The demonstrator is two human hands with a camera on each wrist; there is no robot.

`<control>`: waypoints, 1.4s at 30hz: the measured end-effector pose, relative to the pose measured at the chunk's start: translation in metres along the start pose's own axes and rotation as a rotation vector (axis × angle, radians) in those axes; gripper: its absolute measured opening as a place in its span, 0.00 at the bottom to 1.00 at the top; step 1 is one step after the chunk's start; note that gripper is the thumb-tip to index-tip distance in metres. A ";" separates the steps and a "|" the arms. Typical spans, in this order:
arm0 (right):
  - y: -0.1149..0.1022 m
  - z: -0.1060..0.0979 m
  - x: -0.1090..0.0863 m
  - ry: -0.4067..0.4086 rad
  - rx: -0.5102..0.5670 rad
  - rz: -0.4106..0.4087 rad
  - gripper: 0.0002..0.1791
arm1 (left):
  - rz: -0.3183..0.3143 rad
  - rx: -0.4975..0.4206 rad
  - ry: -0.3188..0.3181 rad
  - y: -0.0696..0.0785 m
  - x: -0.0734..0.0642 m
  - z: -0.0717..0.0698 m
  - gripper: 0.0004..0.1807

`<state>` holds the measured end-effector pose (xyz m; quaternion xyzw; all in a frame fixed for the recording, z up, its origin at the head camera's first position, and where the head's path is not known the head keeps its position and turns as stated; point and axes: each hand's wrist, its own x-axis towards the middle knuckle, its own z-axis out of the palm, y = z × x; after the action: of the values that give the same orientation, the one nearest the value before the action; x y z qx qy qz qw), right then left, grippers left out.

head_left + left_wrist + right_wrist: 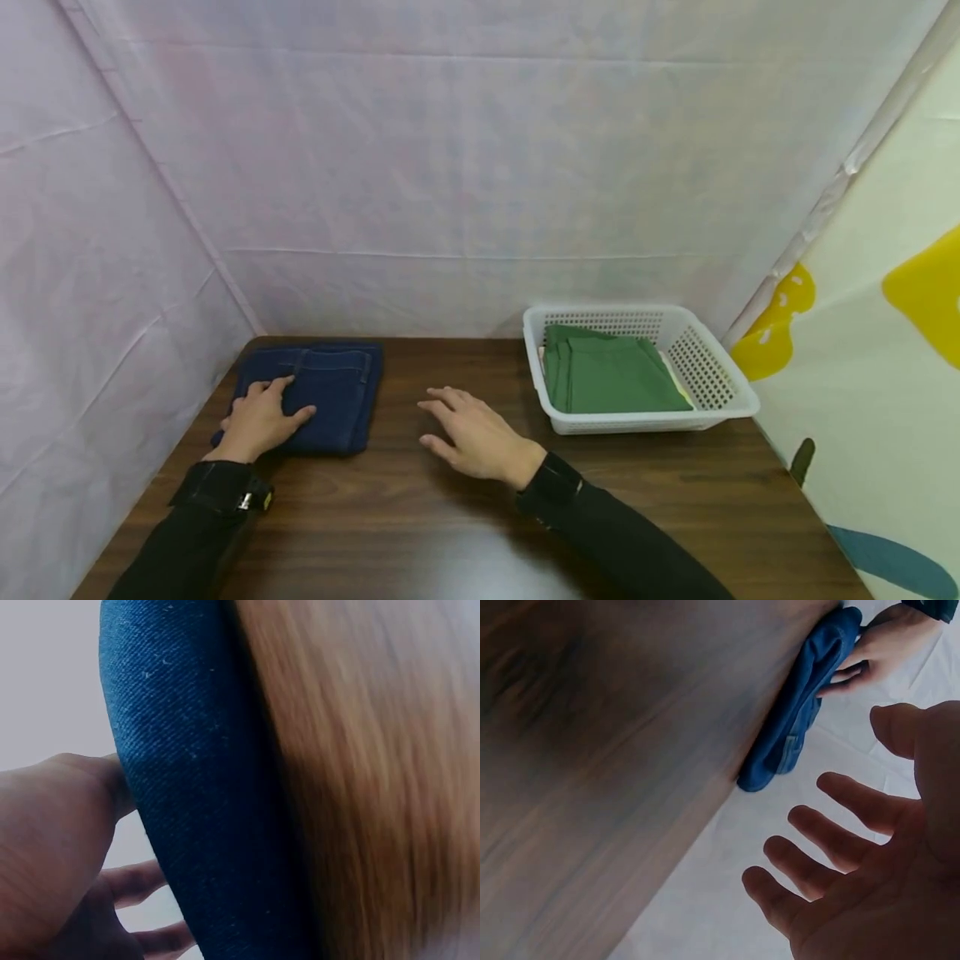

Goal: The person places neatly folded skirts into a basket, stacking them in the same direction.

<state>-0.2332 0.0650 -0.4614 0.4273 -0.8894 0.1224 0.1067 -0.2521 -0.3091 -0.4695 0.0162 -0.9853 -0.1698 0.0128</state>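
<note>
Folded blue jeans [330, 392] lie flat at the table's back left, with a pocket and stitching facing up. My left hand [258, 419] rests on top of them, fingers spread over the denim. In the left wrist view, the thick folded edge of the jeans [187, 772] stands beside that hand. My right hand [480, 435] hovers above the middle of the table, palm down, its fingers spread and touching nothing. It is apart from the jeans [799, 705], which also show in the right wrist view with the left hand on them.
A white plastic basket [637, 423] stands at the table's back right, with folded green cloth [615, 375] inside. Beneath the cloth, a bit of pale and yellow fabric shows. White sheeting [450, 167] hangs behind the brown wooden table [360, 517].
</note>
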 end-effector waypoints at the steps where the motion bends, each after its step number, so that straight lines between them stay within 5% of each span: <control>1: -0.001 0.001 0.001 -0.006 0.003 0.006 0.31 | 0.007 0.006 0.001 0.004 -0.001 0.000 0.48; 21: -0.023 0.021 0.005 -0.191 0.018 0.069 0.33 | 0.155 0.031 -0.029 0.075 -0.029 0.020 0.44; 42: -0.014 0.006 -0.032 -0.144 0.045 0.122 0.22 | 0.220 0.057 -0.021 0.105 -0.045 0.033 0.46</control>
<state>-0.2033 0.0778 -0.4743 0.3825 -0.9161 0.1174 0.0251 -0.2111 -0.1973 -0.4665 -0.0933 -0.9856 -0.1392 0.0204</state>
